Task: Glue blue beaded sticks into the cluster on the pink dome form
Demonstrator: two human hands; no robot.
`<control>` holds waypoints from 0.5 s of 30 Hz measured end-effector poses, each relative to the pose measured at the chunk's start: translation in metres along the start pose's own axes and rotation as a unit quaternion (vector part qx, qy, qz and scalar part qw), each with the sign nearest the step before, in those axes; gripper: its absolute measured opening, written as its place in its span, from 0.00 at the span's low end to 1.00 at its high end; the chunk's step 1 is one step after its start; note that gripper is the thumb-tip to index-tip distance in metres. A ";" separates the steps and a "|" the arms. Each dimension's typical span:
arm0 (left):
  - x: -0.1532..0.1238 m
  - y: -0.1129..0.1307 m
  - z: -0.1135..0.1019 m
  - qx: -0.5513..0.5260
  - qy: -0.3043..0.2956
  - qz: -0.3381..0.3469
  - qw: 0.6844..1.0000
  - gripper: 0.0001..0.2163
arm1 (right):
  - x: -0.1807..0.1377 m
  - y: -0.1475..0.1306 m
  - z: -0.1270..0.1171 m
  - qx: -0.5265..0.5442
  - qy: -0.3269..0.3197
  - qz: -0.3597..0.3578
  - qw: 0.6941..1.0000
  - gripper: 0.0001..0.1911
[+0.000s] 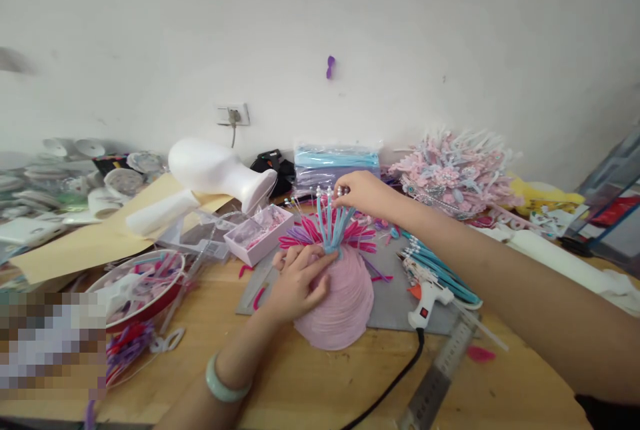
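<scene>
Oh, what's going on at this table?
A person is working on a ridged, pale pink piece on a grey mat. The left hand rests on it, fingers near the base of some light blue stems. The right hand is up at their beaded tips; whether it grips one is hard to tell. Magenta strips fan out around the stems. A white glue gun lies to the right.

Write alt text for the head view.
A person's left hand rests on a pink ribbed, rounded piece, while the right hand is at the bead-tipped blue stems rising from it. A white glue gun lies to the right, amid craft supplies.
</scene>
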State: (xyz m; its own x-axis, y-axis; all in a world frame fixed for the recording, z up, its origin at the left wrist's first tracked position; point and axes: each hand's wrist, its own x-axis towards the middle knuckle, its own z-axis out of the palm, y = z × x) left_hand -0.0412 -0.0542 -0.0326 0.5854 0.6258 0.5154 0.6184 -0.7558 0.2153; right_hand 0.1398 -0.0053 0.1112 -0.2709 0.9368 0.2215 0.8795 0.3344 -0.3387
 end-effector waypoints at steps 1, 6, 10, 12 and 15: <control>0.000 0.000 0.000 0.000 -0.001 0.000 1.000 0.18 | 0.003 0.000 0.002 -0.003 0.000 -0.011 1.000 0.05; -0.001 0.000 0.000 0.011 -0.003 0.003 1.000 0.18 | 0.011 0.003 0.015 -0.015 0.006 -0.055 0.998 0.07; -0.001 0.000 -0.001 0.016 0.001 0.006 1.000 0.18 | 0.011 0.005 0.016 -0.009 0.002 -0.055 0.998 0.05; -0.001 0.000 -0.001 0.014 0.003 0.006 1.000 0.18 | 0.009 0.005 0.011 0.015 0.002 -0.036 0.999 0.08; -0.001 0.000 -0.001 0.010 0.008 0.005 1.000 0.18 | 0.003 0.005 0.000 0.056 -0.008 -0.023 0.998 0.18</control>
State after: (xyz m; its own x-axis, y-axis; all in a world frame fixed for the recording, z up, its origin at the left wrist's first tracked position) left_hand -0.0421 -0.0553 -0.0321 0.5837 0.6149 0.5303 0.6227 -0.7582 0.1937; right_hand 0.1430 -0.0006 0.1108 -0.3172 0.9211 0.2259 0.8163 0.3864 -0.4294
